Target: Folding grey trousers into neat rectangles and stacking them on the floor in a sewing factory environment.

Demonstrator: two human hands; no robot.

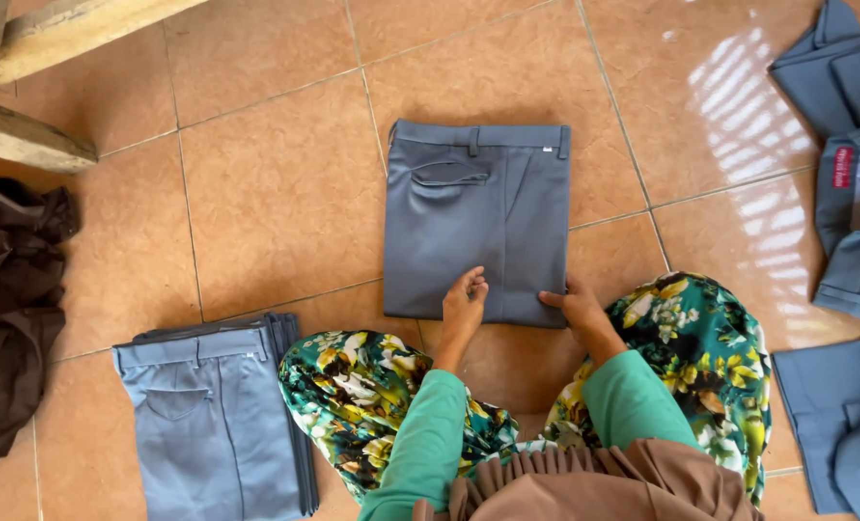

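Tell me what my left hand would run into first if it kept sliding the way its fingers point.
The left hand already rests on the folded grey trousers; going on, it probably crosses their back pocket.

The folded trousers [478, 217] are matt grey woven cloth, smooth-pressed. Under them, the floor tiles [276, 183] are glossy orange ceramic. Left of the trousers, rough pale wooden beams [25, 140] and crumpled brown cloth [10, 309].

Bright, even daylight fills the room; striped glare gleams on the floor tiles [739, 87] right of the folded grey trousers [478, 217]. Shadows are soft, focus sharp.
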